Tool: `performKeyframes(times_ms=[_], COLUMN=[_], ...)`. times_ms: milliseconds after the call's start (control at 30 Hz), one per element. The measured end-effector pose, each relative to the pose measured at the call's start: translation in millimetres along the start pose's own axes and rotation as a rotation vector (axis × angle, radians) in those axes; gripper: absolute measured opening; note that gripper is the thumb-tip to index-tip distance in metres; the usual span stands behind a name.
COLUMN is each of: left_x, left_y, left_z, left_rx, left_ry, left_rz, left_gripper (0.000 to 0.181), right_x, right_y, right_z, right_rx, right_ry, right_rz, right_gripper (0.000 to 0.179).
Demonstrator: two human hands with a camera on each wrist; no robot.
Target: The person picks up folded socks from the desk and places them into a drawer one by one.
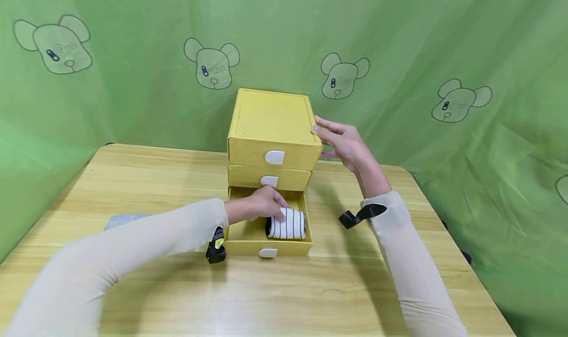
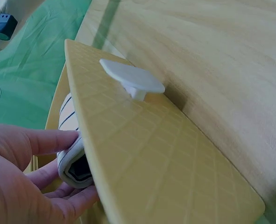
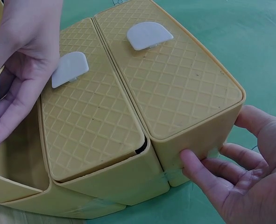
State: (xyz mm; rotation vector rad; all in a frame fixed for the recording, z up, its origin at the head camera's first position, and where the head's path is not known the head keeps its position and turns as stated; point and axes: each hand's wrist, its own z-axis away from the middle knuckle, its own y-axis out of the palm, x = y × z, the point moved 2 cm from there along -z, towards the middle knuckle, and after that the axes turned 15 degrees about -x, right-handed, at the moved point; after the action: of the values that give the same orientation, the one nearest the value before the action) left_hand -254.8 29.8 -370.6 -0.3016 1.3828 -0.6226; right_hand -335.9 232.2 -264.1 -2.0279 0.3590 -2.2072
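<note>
A yellow drawer unit (image 1: 275, 117) stands on the table with its bottom drawer (image 1: 248, 248) pulled out. Inside that drawer, towards its right side, lies a rolled striped cloth (image 1: 290, 223), white with dark lines. My left hand (image 1: 265, 202) reaches in and grips the roll's left end; in the left wrist view the thumb lies over it and the fingers are beneath, while the drawer front hides part of the cloth. My right hand (image 1: 346, 142) rests against the upper right side of the unit, and its spread fingertips (image 3: 194, 161) touch the side wall.
The two upper drawers, with white tabs (image 1: 274, 157), are closed or nearly so. A grey cloth (image 1: 126, 220) lies on the wooden table (image 1: 284, 297), partly behind the left sleeve. Green curtain (image 1: 151, 80) hangs behind and along the sides.
</note>
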Motion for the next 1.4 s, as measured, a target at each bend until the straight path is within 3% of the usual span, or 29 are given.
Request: performKeyframes(times_ms=[500, 833, 967, 1133, 1267, 1400], left_x=[-8.7, -18.4, -19.0, -15.1, 1.3, 29.4], left_y=[-2.6, -25.3, -49.7, -98.4, -144.2, -185.0], left_z=[0.9, 16.0, 27.9, 48.2, 60.7, 67.9], left_rx=[0.089, 0.131, 0.149, 0.124, 0.051, -0.006], left_ry=[0.034, 0.135, 0.244, 0.347, 0.343, 0.296], left_rz=[-0.061, -0.071, -0.084, -0.057, -0.034, -0.06], left_gripper=[0.03, 0.036, 0.037, 0.036, 0.039, 0.041], right_x=[1.1, 1.6, 1.0, 0.8, 1.2, 1.0], right_y=[0.3, -0.1, 0.1, 1.6, 1.7, 0.4], right_z=[1.2, 2.0, 1.7, 1.4, 1.6, 0.9], right_rx=[-0.002, 0.003, 0.01, 0.017, 0.017, 0.014], right_ry=[0.006, 0.007, 0.008, 0.01, 0.005, 0.004], right_rz=[-0.007, -0.002, 0.0, -0.002, 0.003, 0.0], right_gripper=[0.061, 0.063, 0.064, 0.064, 0.065, 0.064])
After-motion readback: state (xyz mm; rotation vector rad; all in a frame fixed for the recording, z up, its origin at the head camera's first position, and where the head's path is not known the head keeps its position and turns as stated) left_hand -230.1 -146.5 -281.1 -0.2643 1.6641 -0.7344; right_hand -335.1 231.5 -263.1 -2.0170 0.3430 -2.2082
